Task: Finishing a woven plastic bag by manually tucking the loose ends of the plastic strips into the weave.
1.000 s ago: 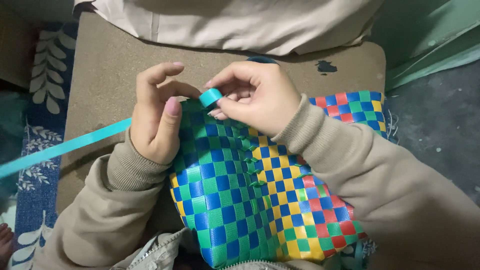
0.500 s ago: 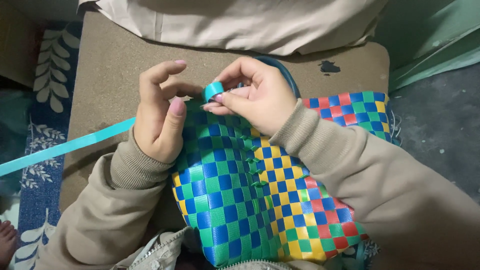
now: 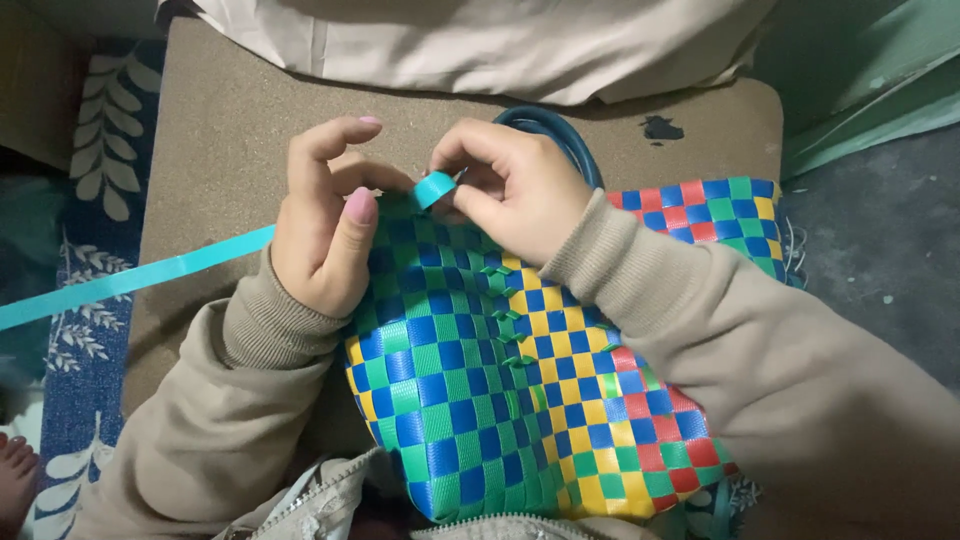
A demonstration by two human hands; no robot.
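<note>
Brown mat (image 3: 200,120); right hand (image 3: 515,190) fingers (image 3: 470,140) pinching teal strip (image 3: 433,189).

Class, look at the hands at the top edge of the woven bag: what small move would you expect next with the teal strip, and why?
Probably the right hand pulls the folded loop of the teal strip through the weave at the edge of the bag. The loop is pinched there, the left hand steadies the edge, and the strip's long tail lies slack to the left.

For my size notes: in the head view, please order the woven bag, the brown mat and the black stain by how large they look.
1. Brown mat, partly covered.
2. Woven bag, nearer the camera, so this ranking is unsure.
3. Black stain, clearly smallest.
</note>
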